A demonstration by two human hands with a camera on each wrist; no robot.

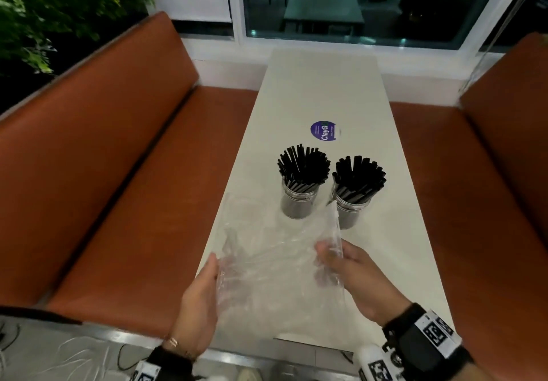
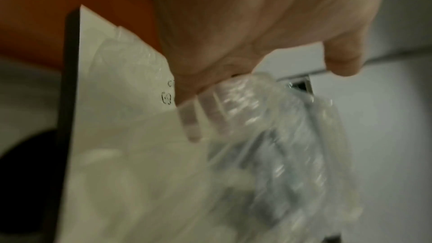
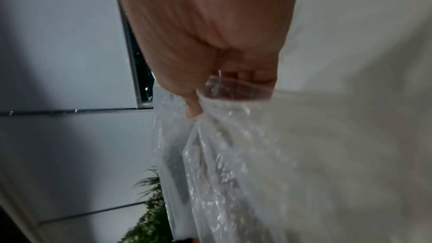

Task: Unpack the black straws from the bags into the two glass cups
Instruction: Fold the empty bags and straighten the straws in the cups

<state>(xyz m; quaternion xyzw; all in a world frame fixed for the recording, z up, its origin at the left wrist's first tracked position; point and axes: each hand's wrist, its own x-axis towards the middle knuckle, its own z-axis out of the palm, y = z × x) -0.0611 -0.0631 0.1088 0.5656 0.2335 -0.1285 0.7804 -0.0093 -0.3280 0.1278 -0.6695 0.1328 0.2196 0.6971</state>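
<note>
The bag [image 1: 267,250] is thin clear plastic, shiny and full of wrinkles. It is see-through, so the desk [image 1: 323,90] shows under it. The desk looks smooth, pale and a little matt. Behind the bag stand two cups [image 1: 298,204] of clear, shiny glass. The straws [image 1: 304,167] inside them look like black plastic, smooth and dull. Behind the cups a glossy purple sticker [image 1: 323,131] lies flat. The seats [image 1: 124,191] beside the desk look like smooth orange-brown leather with a soft shine.

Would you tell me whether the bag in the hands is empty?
Empty: the bag shows only clear film, and the straws stand in the cups.
</note>
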